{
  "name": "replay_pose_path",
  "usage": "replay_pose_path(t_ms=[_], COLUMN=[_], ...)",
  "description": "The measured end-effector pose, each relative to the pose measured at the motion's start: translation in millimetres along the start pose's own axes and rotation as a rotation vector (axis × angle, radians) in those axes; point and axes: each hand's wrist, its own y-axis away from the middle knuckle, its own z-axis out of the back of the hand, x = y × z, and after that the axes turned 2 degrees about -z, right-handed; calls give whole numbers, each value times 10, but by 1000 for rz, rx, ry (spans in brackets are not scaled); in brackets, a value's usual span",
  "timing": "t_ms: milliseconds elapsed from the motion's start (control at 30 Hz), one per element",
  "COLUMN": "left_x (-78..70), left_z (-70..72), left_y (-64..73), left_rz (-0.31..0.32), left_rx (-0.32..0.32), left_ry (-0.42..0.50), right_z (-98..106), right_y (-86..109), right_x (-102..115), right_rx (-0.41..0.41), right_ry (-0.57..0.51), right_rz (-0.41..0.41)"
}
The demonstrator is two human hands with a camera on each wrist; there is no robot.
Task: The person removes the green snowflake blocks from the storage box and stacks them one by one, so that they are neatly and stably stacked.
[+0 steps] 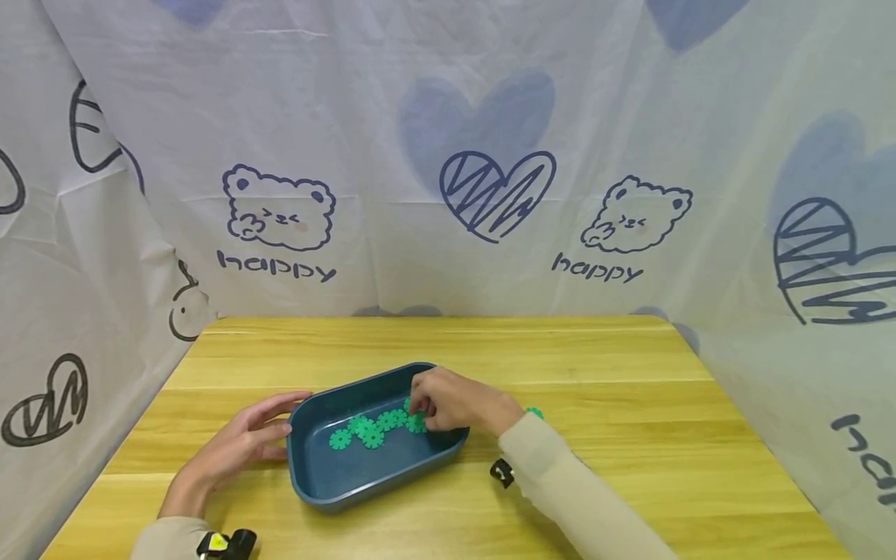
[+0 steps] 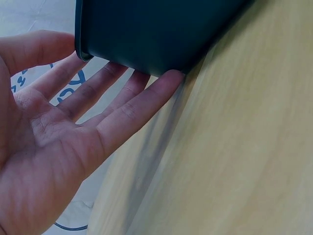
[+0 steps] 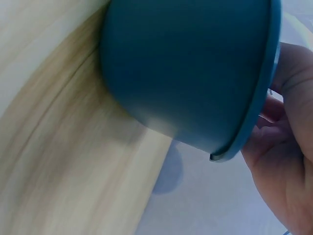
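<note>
A dark blue-green plastic bin (image 1: 378, 491) with rounded corners sits on the table, angled. Several flat green notched discs (image 1: 341, 439) lie on its floor, some overlapping. At the bin's left end is my left hand (image 1: 241, 439), fingers extended. The left wrist view shows its thumb (image 2: 54, 46) at the rim and its fingertips (image 2: 171, 78) against the outer wall. My right hand (image 1: 448, 400) reaches over the far right rim, with bent fingers down among the discs at that end. Its fingertips are partly hidden, and I cannot tell whether they pinch a disc.
Another green disc (image 1: 535, 412) lies on the wooden table (image 1: 630, 467), partly hidden behind the right forearm. Printed cloth (image 1: 392, 233) with hearts and bears hangs behind the table and along both sides. Each wrist carries a small black camera (image 1: 241, 544).
</note>
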Motion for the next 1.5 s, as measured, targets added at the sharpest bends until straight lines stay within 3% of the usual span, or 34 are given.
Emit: replay_pose_path(t_ms=[300, 633, 833, 1067, 1500], left_x=[0, 5, 1, -5, 2], left_z=[13, -3, -7, -7, 1], left_y=[-7, 1, -2, -5, -1], left_rz=[4, -9, -4, -6, -13], left_rx=[1, 10, 11, 13, 16], left_ry=[3, 21, 26, 24, 26], right_z=[-41, -116, -183, -206, -191], right_y=[6, -58, -64, -72, -95], right_x=[-12, 77, 77, 53, 38], right_rx=[60, 93, 52, 46, 84], right_ry=[-3, 293, 343, 333, 157], right_rz=[-40, -107, -99, -60, -65])
